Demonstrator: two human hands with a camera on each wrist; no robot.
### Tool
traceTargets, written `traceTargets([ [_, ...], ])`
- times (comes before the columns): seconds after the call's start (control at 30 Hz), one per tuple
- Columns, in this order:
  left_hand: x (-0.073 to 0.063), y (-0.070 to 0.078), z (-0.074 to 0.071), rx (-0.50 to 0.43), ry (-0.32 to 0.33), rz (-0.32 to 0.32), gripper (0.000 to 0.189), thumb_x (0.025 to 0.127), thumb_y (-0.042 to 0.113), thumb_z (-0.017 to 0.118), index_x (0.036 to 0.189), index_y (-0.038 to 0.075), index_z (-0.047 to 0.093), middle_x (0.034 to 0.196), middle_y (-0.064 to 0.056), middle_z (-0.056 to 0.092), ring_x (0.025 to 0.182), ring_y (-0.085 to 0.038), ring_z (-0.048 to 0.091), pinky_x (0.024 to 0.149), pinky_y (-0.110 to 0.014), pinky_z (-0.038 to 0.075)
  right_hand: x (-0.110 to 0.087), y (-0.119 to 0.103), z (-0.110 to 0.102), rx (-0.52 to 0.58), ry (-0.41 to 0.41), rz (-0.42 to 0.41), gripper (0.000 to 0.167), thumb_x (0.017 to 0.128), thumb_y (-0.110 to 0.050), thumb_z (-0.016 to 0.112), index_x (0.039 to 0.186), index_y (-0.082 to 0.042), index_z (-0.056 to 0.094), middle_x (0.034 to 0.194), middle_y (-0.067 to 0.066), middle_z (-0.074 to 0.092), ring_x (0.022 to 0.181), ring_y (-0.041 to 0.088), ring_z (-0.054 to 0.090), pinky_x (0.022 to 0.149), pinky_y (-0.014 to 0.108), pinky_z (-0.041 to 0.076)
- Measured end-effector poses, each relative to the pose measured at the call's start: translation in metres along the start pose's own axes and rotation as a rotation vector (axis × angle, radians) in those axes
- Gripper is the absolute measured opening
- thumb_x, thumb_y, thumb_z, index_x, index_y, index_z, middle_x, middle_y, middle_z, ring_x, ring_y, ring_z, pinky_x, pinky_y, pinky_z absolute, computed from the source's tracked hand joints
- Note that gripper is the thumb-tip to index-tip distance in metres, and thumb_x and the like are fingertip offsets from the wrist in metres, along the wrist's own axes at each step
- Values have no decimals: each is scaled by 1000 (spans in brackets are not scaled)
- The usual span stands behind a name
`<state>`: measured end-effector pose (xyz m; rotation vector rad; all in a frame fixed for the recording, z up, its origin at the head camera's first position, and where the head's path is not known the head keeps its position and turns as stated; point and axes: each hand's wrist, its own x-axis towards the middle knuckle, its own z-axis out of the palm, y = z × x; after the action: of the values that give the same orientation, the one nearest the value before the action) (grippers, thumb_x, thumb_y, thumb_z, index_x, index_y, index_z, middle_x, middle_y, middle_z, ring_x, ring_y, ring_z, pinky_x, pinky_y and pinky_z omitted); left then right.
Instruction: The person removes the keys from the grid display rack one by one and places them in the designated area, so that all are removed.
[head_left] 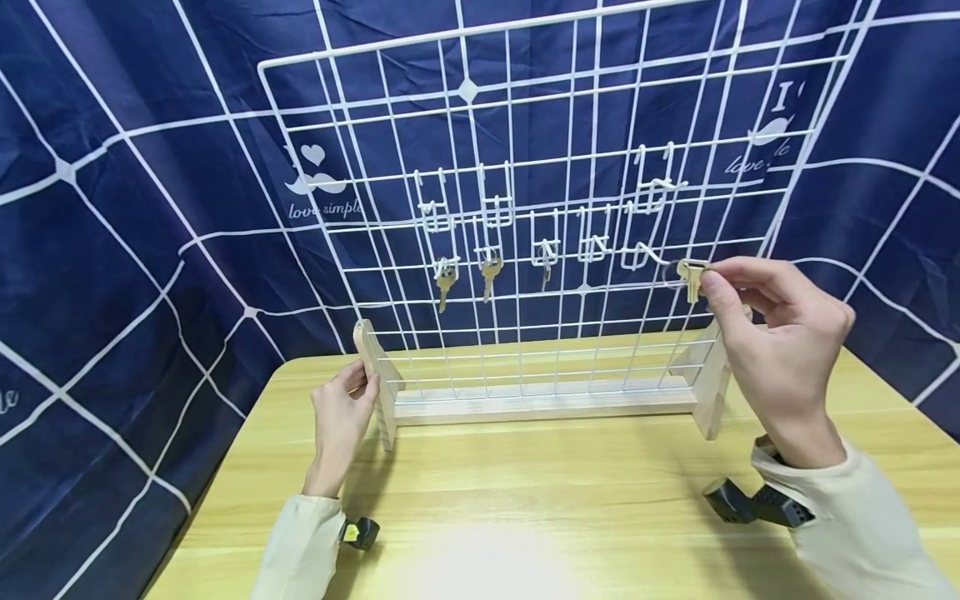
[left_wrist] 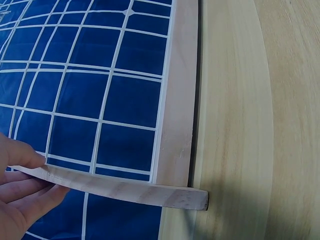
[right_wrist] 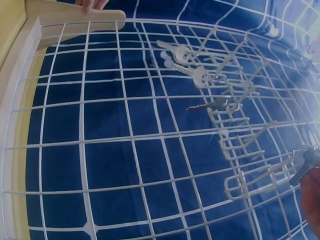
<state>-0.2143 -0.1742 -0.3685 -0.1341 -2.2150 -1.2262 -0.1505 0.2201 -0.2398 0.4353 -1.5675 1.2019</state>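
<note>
My right hand [head_left: 787, 333] pinches a brass-coloured key [head_left: 693, 282] between thumb and fingertips, its ring [head_left: 667, 273] right at the tip of a white wire hook [head_left: 642, 253]. In the right wrist view this key [right_wrist: 306, 164] shows at the right edge beside the fingertips. My left hand [head_left: 341, 412] grips the left wooden end piece [head_left: 378, 387] of the grid rack; in the left wrist view, thumb and fingers lie on either side of that end piece [left_wrist: 120, 189]. A key [head_left: 446, 287], a second key [head_left: 490, 277] and a third key [head_left: 546, 271] hang from hooks further left.
The white wire grid [head_left: 540, 317] stands upright on a wooden base [head_left: 540, 408] on the light wood table [head_left: 525, 475]. Bare hooks include one at upper right [head_left: 655, 192], one in the lower row [head_left: 594, 246] and others at upper left [head_left: 497, 210]. A blue patterned cloth [head_left: 187, 358] hangs behind.
</note>
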Motion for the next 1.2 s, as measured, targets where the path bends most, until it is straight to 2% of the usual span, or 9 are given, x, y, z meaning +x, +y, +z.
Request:
traceTargets([
  [0.13, 0, 0, 0, -4, -1, 7, 27, 86, -6, 62, 111, -17, 62, 98, -32, 67, 88, -41, 69, 76, -42, 59, -5, 0, -6, 115, -3, 24, 14, 78, 14, 68, 87, 24, 63, 82, 10, 71, 69, 11, 66, 71, 16, 57],
  [0.2, 0, 0, -1, 0, -2, 4, 27, 86, -6, 63, 111, -17, 62, 98, -32, 67, 88, -41, 69, 76, -42, 59, -7, 1, -10, 128, -9, 36, 15, 77, 15, 67, 88, 24, 62, 83, 10, 71, 69, 11, 67, 70, 15, 57],
  [0.4, -1, 1, -1, 6, -6, 4, 27, 88, -4, 61, 111, -17, 62, 100, -33, 66, 89, -42, 68, 77, -42, 59, -17, 7, -20, 16, -39, 70, 13, 78, 17, 66, 89, 23, 63, 82, 1, 72, 68, 7, 66, 68, 13, 56],
  [0.63, -1, 0, -1, 4, -7, 4, 27, 88, -4, 61, 111, -18, 62, 99, -33, 66, 89, -42, 68, 77, -43, 59, -30, 20, -35, -46, -76, 136, 11, 78, 18, 65, 89, 21, 64, 83, -5, 71, 68, 3, 66, 66, 9, 55],
  [0.9, 0, -2, -1, 13, 7, 9, 27, 86, -5, 63, 111, -17, 62, 98, -31, 67, 87, -40, 69, 76, -43, 59, -45, 36, -51, -187, -161, 282, 11, 81, 13, 67, 92, 15, 66, 79, -13, 69, 65, 0, 65, 62, 7, 54],
  [1.03, 0, -1, -1, -4, 3, 10, 27, 86, -6, 63, 111, -17, 62, 99, -31, 67, 87, -40, 69, 76, -43, 59, -51, 40, -57, -235, -174, 341, 11, 81, 12, 68, 92, 12, 67, 77, -15, 69, 62, -1, 64, 58, 7, 53],
  [1.2, 0, 0, -1, -5, 1, 13, 27, 86, -6, 63, 110, -17, 63, 98, -31, 67, 87, -40, 69, 76, -43, 60, -56, 46, -63, -274, -183, 349, 10, 81, 11, 69, 91, 10, 68, 77, -19, 68, 60, -3, 64, 57, 6, 53],
])
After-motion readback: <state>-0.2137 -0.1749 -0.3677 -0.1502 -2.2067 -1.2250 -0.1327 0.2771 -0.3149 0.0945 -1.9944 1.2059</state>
